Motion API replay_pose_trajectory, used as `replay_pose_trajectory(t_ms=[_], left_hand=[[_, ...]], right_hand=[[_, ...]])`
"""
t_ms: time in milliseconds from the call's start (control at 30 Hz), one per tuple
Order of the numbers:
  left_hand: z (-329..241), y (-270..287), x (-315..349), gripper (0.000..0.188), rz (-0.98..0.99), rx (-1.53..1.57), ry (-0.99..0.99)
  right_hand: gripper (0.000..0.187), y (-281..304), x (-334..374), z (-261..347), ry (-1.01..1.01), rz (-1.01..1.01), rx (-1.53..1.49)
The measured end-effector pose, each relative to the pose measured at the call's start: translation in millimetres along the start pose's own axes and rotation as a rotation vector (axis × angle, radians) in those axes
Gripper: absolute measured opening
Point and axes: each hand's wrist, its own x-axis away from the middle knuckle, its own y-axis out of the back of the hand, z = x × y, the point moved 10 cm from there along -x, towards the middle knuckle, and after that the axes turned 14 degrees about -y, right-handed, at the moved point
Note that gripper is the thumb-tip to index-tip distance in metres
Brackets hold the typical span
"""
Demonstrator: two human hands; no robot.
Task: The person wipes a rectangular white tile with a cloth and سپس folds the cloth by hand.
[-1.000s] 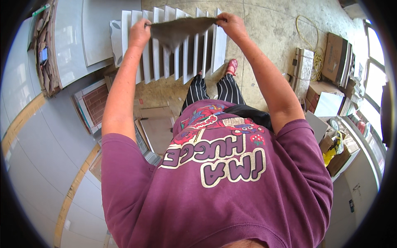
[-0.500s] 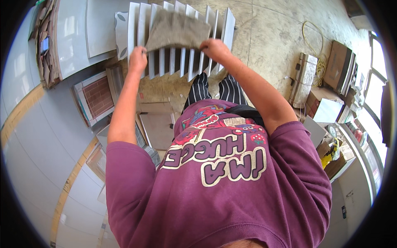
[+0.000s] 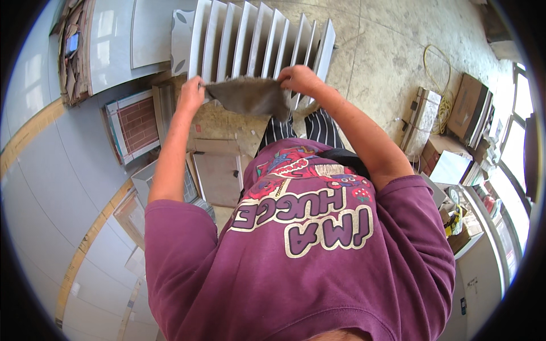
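Note:
A grey-brown cloth is stretched between my two hands, sagging in the middle and toward its right end. My left hand pinches one corner, and my right hand grips the opposite corner. Just beyond the cloth stands a row of upright white panels, spaced apart like slats and seen edge-on. The cloth hides part of their near ends. Whether it touches them, I cannot tell.
Large grey panels line the left side. A framed brick-pattern sample leans there. At right, a white block-shaped item, a coiled yellow hose and cardboard boxes stand on the concrete floor.
The cloth has swung down from over the white panels to hang on their near side. Both hands keep their grip on its corners. The whole view has shifted slightly.

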Motion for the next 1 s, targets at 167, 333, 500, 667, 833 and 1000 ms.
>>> replay_pose_trajectory(t_ms=[167, 333, 500, 667, 833, 1000], left_hand=[[-0.9, 43.2, -78.6, 0.012, -0.099, -0.081, -0.042], [-25.4, 107.6, -144.9, 0.011, -0.342, -0.099, -0.173], [-9.3, 145.6, -150.0, 0.011, -0.429, -0.184, -0.163], [39.4, 126.5, -111.3, 0.010, -0.374, -0.158, -0.066], [74.4, 98.4, -9.4, 0.010, -0.223, -0.127, 0.031], [99.0, 64.6, 94.4, 0.012, 0.155, -0.033, 0.291]], right_hand=[[0.024, 74.4, 4.1, 32.8, 0.058, -0.344, -0.054], [0.023, 132.3, 12.1, 58.9, 0.126, -0.582, -0.256], [0.022, 135.4, 10.7, 90.1, 0.213, -0.624, -0.334], [0.022, 90.9, -8.7, 109.8, 0.202, -0.558, -0.137], [0.017, -6.8, -18.9, 118.9, 0.187, -0.243, 0.079], [0.023, -111.0, 9.4, 112.8, 0.273, 0.188, 0.240]])
